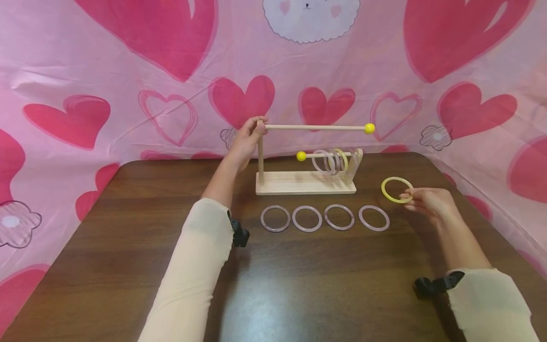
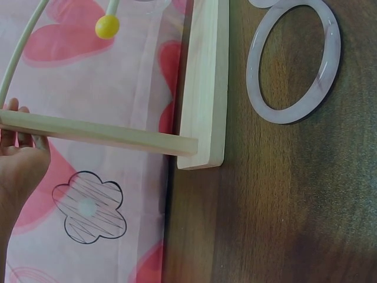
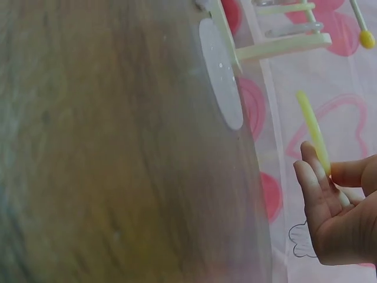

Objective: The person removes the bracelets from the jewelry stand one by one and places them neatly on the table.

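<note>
Wooden stand [image 1: 305,184] w/ two rods on a dark table [image 1: 128,237]. Yellow ring [image 1: 383,189] is up off the table to R of stand, in R hand [image 1: 431,202], pinched btwn thumb & fingers. L hand [image 1: 244,145] grips top of stand's L post [image 1: 260,159], by the upper rod [image 1: 316,127]. R wrist view shows yellow ring near edge-on & R hand cut off; in L wrist view the L post hides part of L hand, also cut off. Hung rings [image 1: 314,164] on stand's lower rod [image 1: 310,155], pale purple & yellow, overlap; exact no. hard to tell. Four flat purple rings [image 1: 262,218] lie in a row in front of stand, last one past its R end. Stand's R post [image 1: 354,166] is btwn yellow ring & hung rings. Pink heart-print cloth [image 1: 171,61] behind stand
</note>
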A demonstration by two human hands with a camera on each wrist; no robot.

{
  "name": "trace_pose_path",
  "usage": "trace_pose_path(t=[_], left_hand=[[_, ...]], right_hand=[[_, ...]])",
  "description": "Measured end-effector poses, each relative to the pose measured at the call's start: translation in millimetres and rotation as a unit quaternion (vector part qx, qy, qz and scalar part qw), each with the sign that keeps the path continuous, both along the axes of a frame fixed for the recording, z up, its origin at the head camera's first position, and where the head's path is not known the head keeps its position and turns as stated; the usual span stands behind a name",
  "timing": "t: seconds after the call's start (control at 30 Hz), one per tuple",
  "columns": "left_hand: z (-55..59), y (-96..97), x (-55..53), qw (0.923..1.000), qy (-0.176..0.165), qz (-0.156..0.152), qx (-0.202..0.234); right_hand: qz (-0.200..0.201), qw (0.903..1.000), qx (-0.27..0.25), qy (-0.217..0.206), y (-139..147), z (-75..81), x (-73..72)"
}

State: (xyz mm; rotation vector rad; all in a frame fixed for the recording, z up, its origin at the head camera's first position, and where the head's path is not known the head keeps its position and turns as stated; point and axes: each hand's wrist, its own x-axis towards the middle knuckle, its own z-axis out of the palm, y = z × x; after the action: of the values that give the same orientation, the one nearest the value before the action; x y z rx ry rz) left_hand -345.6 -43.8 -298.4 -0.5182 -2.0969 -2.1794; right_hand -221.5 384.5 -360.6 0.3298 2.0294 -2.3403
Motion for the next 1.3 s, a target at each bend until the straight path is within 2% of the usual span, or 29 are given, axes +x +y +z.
trace_pose_path(t=[0.1,0.2,0.33,0.43,0.7,1.0,1.1,1.3], left_hand=[[-0.2,0.8,-0.7,1.0000,0.001,-0.002,-0.001],[0.4,2.0,-0.6,1.0000,0.003,-0.003,-0.004],[1.1,2.8,-0.4,0.9999,0.010,-0.007,-0.005],[1.1,2.7,-0.9,0.9998,0.013,-0.008,-0.011],[0.9,1.6,-2.9,0.9997,0.002,0.001,-0.023],[-0.3,0.3,-3.8,0.9998,0.004,0.004,-0.019],[-1.1,-0.3,-4.5,0.9998,0.008,0.003,-0.018],[-2.0,-1.0,-4.5,0.9997,0.005,0.004,-0.024]], right_hand=[[0.013,0.9993,0.033,-0.010,3.1,-1.5,0.8],[0.027,0.9946,0.099,-0.016,6.6,-3.1,1.9],[0.042,0.9761,0.213,-0.016,11.8,-6.3,3.4],[0.047,0.9634,0.264,-0.018,15.8,-9.2,4.7],[0.068,0.9605,0.268,-0.034,24.2,-13.1,7.8],[0.076,0.9341,0.345,-0.051,22.0,-10.8,12.0],[0.079,0.9301,0.354,-0.059,21.6,-10.7,12.0],[0.078,0.9149,0.390,-0.068,22.0,-11.3,12.2]])
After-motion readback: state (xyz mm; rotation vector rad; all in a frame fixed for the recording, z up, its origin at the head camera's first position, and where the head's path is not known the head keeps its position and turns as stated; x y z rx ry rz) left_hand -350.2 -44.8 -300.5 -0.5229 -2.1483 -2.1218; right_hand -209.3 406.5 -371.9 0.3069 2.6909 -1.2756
